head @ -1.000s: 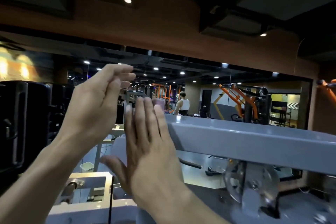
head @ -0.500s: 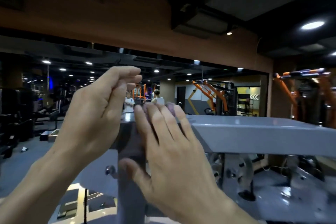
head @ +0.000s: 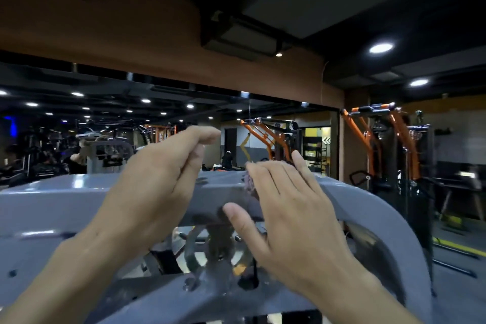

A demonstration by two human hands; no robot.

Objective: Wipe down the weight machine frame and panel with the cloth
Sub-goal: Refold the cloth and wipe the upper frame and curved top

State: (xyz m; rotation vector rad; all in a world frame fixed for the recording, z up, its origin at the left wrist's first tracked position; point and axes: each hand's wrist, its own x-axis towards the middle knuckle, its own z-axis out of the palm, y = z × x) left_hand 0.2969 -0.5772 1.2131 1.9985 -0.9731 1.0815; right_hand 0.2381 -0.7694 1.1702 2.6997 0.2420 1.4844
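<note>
The right hand [head: 294,218] lies in the centre right of the frame, flat on the grey frame [head: 52,202] of the weight machine. Its fingers [head: 273,179] are straight and spread a little, and the thumb [head: 239,221] points to the left. Under these fingers a small part of a purple cloth [head: 248,183] shows, pressed against the top of the grey beam; most of the cloth is hidden by the hand.

The left hand [head: 155,187] is in the centre of the frame, a little higher and just beside the right hand, with a gap between them. Its fingers [head: 202,137] are held together and bent forward at the tips, loosely, and they hold nothing. Whether this hand touches the beam, I cannot tell.

The beam goes from the left edge across the middle and curves down at the right side. Below it, in the lower centre, a metal pulley wheel [head: 200,247] is seen, somewhat blurred. In the right of the frame stand orange machines [head: 368,144]. A mirror wall [head: 79,118] fills the left and middle background, with round ceiling lights [head: 380,48] above.
</note>
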